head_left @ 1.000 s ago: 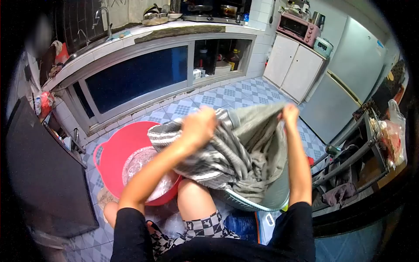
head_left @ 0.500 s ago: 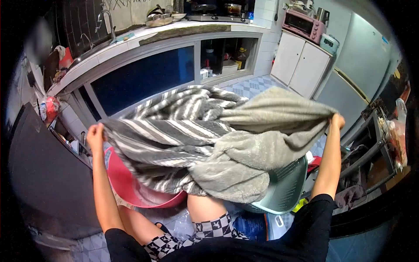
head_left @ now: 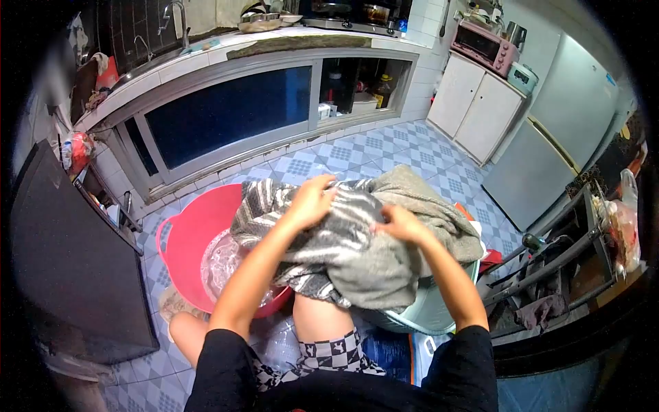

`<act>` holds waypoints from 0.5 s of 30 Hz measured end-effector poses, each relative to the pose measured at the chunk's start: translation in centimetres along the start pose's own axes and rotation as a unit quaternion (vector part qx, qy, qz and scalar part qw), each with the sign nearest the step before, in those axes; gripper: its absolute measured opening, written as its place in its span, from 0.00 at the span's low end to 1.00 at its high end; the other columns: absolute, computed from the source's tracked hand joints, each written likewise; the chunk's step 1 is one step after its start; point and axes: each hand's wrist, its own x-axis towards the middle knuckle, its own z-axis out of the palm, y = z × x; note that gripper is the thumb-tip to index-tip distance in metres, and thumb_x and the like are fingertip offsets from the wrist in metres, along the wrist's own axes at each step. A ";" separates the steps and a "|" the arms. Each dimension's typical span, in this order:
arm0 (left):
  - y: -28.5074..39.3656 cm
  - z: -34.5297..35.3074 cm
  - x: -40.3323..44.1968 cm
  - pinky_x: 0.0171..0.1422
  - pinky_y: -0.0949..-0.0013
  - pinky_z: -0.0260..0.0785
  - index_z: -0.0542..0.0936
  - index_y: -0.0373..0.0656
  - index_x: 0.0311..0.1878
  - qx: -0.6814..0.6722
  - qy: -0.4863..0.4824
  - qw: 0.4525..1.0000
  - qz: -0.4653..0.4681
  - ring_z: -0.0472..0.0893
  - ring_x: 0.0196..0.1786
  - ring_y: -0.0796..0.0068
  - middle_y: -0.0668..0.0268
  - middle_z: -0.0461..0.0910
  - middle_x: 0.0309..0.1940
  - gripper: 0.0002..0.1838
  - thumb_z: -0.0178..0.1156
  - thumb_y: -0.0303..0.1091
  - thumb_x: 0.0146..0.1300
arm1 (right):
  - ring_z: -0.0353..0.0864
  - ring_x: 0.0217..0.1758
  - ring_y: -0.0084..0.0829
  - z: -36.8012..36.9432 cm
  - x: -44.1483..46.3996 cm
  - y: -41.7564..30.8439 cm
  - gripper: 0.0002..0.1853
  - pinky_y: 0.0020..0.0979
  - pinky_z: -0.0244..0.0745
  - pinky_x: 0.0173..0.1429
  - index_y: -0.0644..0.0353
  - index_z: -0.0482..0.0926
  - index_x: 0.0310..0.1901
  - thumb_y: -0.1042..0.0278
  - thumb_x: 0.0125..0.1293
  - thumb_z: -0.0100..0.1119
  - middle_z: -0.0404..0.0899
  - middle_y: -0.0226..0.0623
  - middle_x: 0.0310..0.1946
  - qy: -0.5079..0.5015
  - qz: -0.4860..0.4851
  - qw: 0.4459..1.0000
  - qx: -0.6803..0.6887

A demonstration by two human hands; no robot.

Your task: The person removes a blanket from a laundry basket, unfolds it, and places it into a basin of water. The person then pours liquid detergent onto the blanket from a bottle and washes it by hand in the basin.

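Observation:
A fluffy blanket [head_left: 374, 264], grey and white striped on one part and plain grey on the other, lies bunched across the gap between two tubs. My left hand [head_left: 314, 201] rests on its striped part, fingers stretched out. On the right of the folds is my right hand [head_left: 400, 223], thumb and fingers apart, touching the cloth. The blanket hangs over the right side of a pink basin [head_left: 187, 237] that holds sudsy water [head_left: 223, 257]. Its other end covers most of a pale green plastic basket [head_left: 432, 309].
A dark panel [head_left: 82, 261] stands at the left. Ahead is a tiled counter [head_left: 206, 60] with a sink and stove. A fridge [head_left: 549, 137] and white cabinet [head_left: 473, 99] are at the back right, a cluttered rack [head_left: 563, 261] at the right. The floor [head_left: 343, 151] is patterned tile.
Both hands have moved inward from wide apart. The blanket, stretched out in the air between them before, has dropped and bunched over the basin and basket. My hands have let go of its edges.

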 end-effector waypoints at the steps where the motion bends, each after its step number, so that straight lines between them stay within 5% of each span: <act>1: 0.3 1.6 0.5 0.61 0.64 0.60 0.72 0.39 0.52 -0.029 0.002 0.999 0.021 0.69 0.57 0.57 0.52 0.71 0.52 0.19 0.51 0.36 0.60 | 0.77 0.41 0.44 -0.2 -2.4 -2.5 0.27 0.40 0.70 0.44 0.63 0.72 0.43 0.50 0.48 0.64 0.77 0.48 0.35 0.009 0.014 0.996 -0.091; 4: 1.3 4.4 0.8 0.61 0.63 0.60 0.71 0.38 0.54 -0.086 -0.046 0.994 0.052 0.69 0.58 0.57 0.52 0.70 0.54 0.19 0.49 0.35 0.60 | 0.73 0.27 0.44 0.4 -9.9 -5.9 0.18 0.41 0.65 0.33 0.60 0.71 0.30 0.53 0.49 0.63 0.72 0.42 0.21 -0.021 -0.131 0.990 -0.053; 7: 3.2 5.7 -0.1 0.54 0.64 0.65 0.73 0.38 0.50 -0.052 -0.248 0.967 0.014 0.74 0.52 0.58 0.52 0.73 0.49 0.19 0.54 0.37 0.57 | 0.69 0.18 0.38 2.2 -15.1 -6.7 0.17 0.35 0.62 0.26 0.56 0.69 0.23 0.54 0.50 0.63 0.66 0.34 0.12 -0.057 -0.297 0.953 0.025; 9: 3.8 7.6 -1.8 0.51 0.60 0.67 0.71 0.45 0.53 0.039 -0.260 0.959 0.101 0.75 0.48 0.57 0.53 0.74 0.46 0.22 0.57 0.40 0.55 | 0.66 0.17 0.36 4.1 -16.7 -5.4 0.18 0.32 0.60 0.25 0.56 0.69 0.21 0.53 0.51 0.63 0.64 0.31 0.10 -0.157 -0.257 0.948 0.105; 11: 4.9 8.9 -3.6 0.51 0.58 0.67 0.70 0.48 0.54 0.085 -0.350 0.932 0.036 0.75 0.47 0.57 0.53 0.74 0.45 0.23 0.57 0.40 0.55 | 0.65 0.15 0.29 4.7 -17.5 -3.6 0.17 0.29 0.58 0.24 0.57 0.69 0.21 0.55 0.51 0.64 0.61 0.29 0.09 -0.193 -0.245 0.944 0.112; 13: 4.0 9.7 -4.6 0.47 0.56 0.68 0.76 0.45 0.45 0.069 -0.306 0.947 0.071 0.76 0.44 0.54 0.51 0.76 0.40 0.17 0.58 0.40 0.52 | 0.64 0.16 0.21 4.7 -18.0 -1.9 0.14 0.26 0.60 0.25 0.60 0.71 0.22 0.61 0.54 0.63 0.64 0.25 0.11 -0.244 -0.154 0.922 0.259; 14: 3.4 9.9 -4.2 0.44 0.55 0.68 0.76 0.45 0.43 0.106 -0.358 0.925 0.064 0.76 0.42 0.53 0.52 0.77 0.36 0.15 0.57 0.38 0.53 | 0.65 0.19 0.15 4.8 -18.5 -1.7 0.10 0.22 0.63 0.25 0.61 0.72 0.23 0.68 0.56 0.60 0.68 0.23 0.16 -0.120 -0.101 0.918 0.365; 15: 3.3 9.6 -3.8 0.41 0.54 0.67 0.76 0.45 0.42 0.143 -0.407 0.900 0.059 0.77 0.39 0.53 0.54 0.78 0.33 0.12 0.55 0.37 0.55 | 0.67 0.21 0.15 4.5 -18.2 -1.6 0.06 0.19 0.65 0.26 0.61 0.73 0.26 0.70 0.58 0.57 0.70 0.22 0.20 0.000 0.068 0.896 0.439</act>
